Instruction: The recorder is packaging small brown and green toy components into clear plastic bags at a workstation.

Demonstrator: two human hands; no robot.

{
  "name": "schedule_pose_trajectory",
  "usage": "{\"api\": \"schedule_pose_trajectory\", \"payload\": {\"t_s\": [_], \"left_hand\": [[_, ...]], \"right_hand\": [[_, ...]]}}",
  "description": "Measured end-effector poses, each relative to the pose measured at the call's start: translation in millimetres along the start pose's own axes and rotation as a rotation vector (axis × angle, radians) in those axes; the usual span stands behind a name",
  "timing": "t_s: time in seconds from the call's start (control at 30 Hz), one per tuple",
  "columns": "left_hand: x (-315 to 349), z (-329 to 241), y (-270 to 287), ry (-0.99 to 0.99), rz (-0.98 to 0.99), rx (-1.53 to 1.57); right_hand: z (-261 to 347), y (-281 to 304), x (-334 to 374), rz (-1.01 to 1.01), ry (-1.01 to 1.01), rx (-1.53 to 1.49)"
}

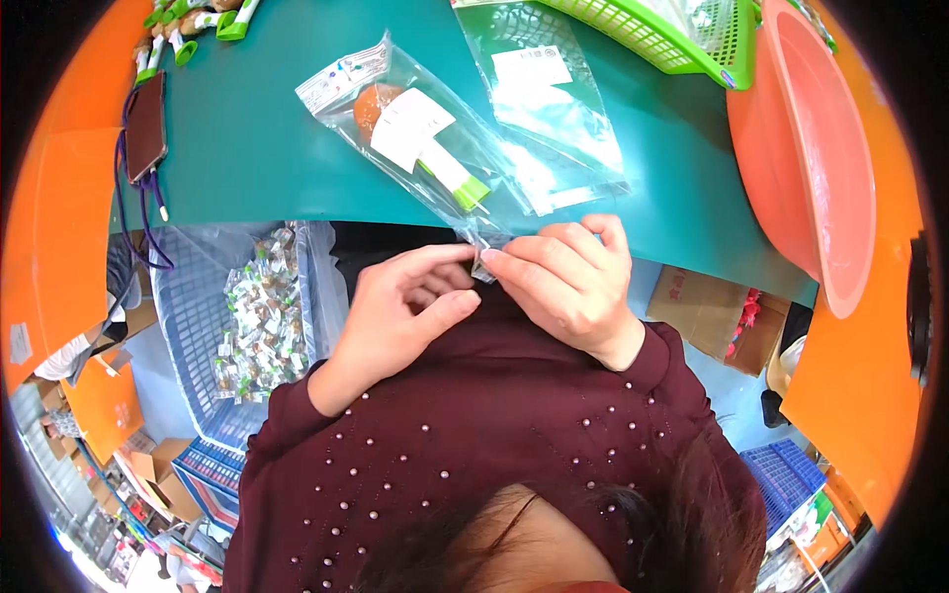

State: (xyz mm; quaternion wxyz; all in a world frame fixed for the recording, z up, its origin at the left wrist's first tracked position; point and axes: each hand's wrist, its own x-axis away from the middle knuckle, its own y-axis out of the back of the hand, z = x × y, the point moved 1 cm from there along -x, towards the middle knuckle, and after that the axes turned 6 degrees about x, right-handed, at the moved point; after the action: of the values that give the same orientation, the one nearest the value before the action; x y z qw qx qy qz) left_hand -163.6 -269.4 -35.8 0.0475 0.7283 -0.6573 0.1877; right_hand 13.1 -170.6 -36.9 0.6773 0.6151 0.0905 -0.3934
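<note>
A clear plastic bag (331, 111) lies slantwise on the green table, its near end hanging over the front edge. Inside is an item with a round orange-brown head (374, 107), a white paper label and a green-and-white handle (457, 185). My right hand (568, 282) pinches the gathered near end of this bag between thumb and fingers. Close beside it, my left hand (395, 311) has its index fingertip at the bag's end, thumb held apart and the other fingers loosely curled. A second clear bag (554, 109) with a white label lies flat to the right.
Several similar green-handled items (193, 25) sit at the far left, near a dark phone-like slab (146, 127) with a purple cord. A green basket (657, 40) and pink basin (825, 168) stand right. Below left, a blue crate (188, 326) holds many small wrapped pieces (262, 321).
</note>
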Motion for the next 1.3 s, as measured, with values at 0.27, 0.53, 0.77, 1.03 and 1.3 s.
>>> {"api": "schedule_pose_trajectory", "payload": {"t_s": [0.27,0.53,0.77,1.03,1.3], "left_hand": [[-5,9,3,0.033,-0.085,0.061],[-4,24,-1,0.072,-0.007,0.208],[-1,23,2,-0.003,-0.04,0.124],[0,13,-4,-0.042,-0.094,0.144],[-2,16,4,-0.098,-0.268,0.171]], "right_hand": [[2,9,-7,0.089,-0.116,-0.247],[5,-12,0,0.137,-0.131,-0.291],[4,-15,1,0.108,-0.158,-0.371],[16,-15,-1,-0.042,0.054,-0.06],[-9,24,-8,0.029,-0.074,-0.27]]}}
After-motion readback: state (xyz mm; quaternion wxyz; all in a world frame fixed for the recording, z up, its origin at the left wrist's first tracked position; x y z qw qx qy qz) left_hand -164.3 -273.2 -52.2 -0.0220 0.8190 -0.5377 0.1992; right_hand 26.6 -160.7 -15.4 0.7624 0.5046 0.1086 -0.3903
